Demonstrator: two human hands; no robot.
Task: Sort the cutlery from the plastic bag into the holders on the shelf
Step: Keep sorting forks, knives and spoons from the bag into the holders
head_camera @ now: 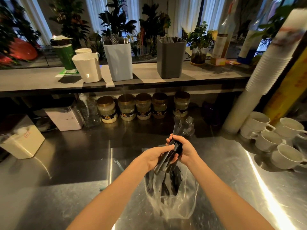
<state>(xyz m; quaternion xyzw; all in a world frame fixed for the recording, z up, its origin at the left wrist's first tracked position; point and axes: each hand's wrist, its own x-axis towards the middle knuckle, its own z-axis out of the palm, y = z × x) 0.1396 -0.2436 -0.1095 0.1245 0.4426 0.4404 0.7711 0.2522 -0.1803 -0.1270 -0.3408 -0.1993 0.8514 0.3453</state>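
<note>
1. A clear bag [174,203] lies on the steel tabletop [79,165], with dark pieces still inside.
2. Just above it, the left hand [156,157] and right hand [185,149] meet, both gripping one bundle of black cutlery [167,159], fork tines pointing away.
3. Jars [142,107] line the back.
4. On the shelf [41,80] stand a pale holder [118,62] and a grey holder [170,58], each with cutlery in it.

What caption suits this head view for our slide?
Left hand and right hand grip black cutlery over the plastic bag, facing pale holder and grey holder.
</note>
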